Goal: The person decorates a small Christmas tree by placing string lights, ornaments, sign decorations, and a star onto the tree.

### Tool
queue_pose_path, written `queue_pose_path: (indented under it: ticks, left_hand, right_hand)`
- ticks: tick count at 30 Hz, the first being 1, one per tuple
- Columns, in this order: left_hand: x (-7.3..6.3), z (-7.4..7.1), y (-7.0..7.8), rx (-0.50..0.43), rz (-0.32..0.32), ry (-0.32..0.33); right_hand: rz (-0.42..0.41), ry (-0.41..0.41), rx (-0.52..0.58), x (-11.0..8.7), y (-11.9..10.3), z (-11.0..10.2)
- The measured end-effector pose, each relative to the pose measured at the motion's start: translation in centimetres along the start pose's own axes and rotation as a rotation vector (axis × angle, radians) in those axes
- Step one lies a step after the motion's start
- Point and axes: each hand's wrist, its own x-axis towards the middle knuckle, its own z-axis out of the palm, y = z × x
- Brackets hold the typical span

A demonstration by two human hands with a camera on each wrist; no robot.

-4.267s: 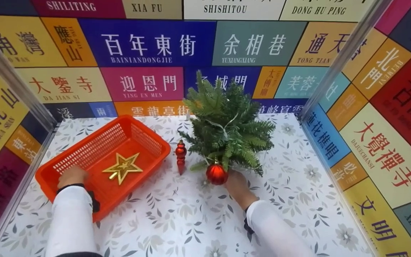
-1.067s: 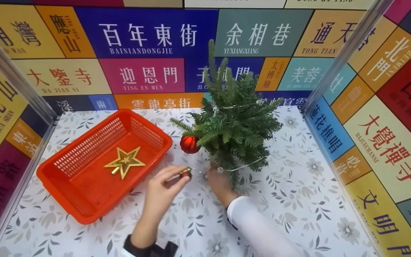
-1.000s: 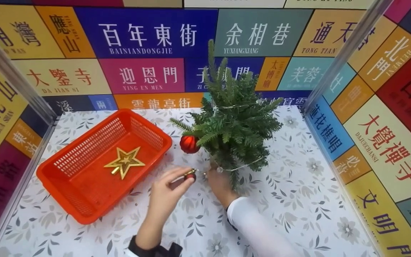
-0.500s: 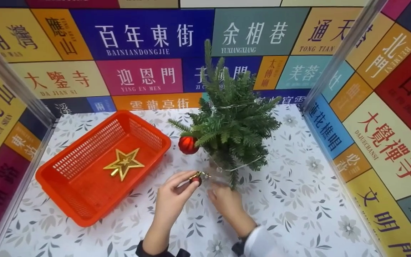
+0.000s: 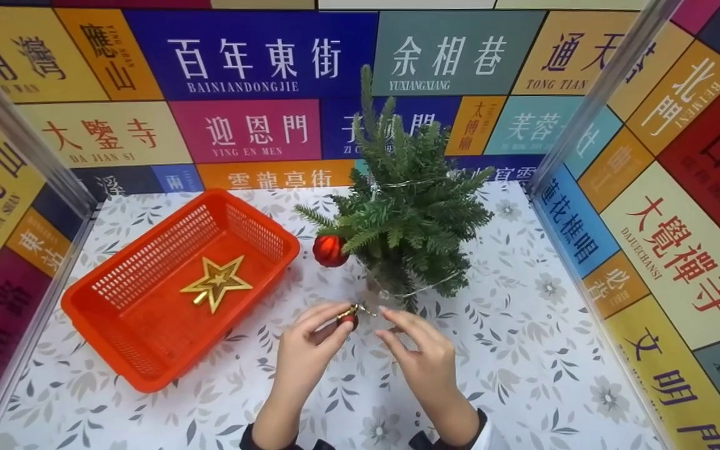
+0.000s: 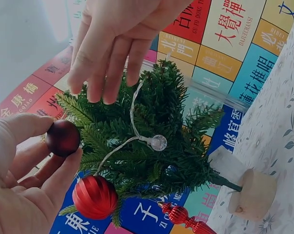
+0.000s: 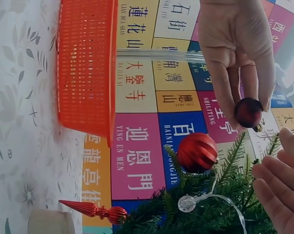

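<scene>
My left hand pinches a small dark red ball ornament by thumb and fingers, in front of the tree. A gold cap and short loop point from the ornament toward my right hand. That hand's fingers are fairly straight and apart, close beside the loop; in the wrist views they hold nothing. Behind both hands stands a small Christmas tree. A ribbed red ball hangs at its left side. A red spindle ornament shows in the wrist views but is hidden in the head view.
An orange-red basket stands at left, holding a gold star. A clear light string winds round the tree. The tree's round wooden base sits on the flower-patterned table. Sign-printed panels enclose the back and sides.
My left hand has come out of the basket with the dark ball and moved right. The tree has turned, its ribbed ball now at left. My right hand has drawn back from the tree's base.
</scene>
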Motion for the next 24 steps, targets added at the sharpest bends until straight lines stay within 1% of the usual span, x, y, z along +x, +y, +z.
queue_pose_path:
  ticks: [4, 9, 13, 20, 24]
  left_hand:
    - [-0.1, 0.1, 0.2, 0.006, 0.001, -0.009]
    - [-0.2, 0.2, 0.2, 0.006, 0.0, -0.028]
    - [-0.2, 0.3, 0.1, 0.004, -0.003, -0.042]
    - [-0.2, 0.3, -0.4, -0.024, -0.047, -0.098]
    - [-0.1, 0.2, -0.8, -0.019, -0.059, -0.141]
  right_hand:
    - [0.017, 0.013, 0.008, 0.4, 0.0, 0.2]
    - [0.043, 0.026, 0.075, 0.7, -0.1, 0.3]
    - [0.042, 0.033, 0.092, 1.1, 0.0, 0.0]
    - [0.057, 0.0, 0.099, 1.6, 0.0, -0.4]
    - [0.046, -0.031, 0.066, 2.0, 0.0, -0.5]
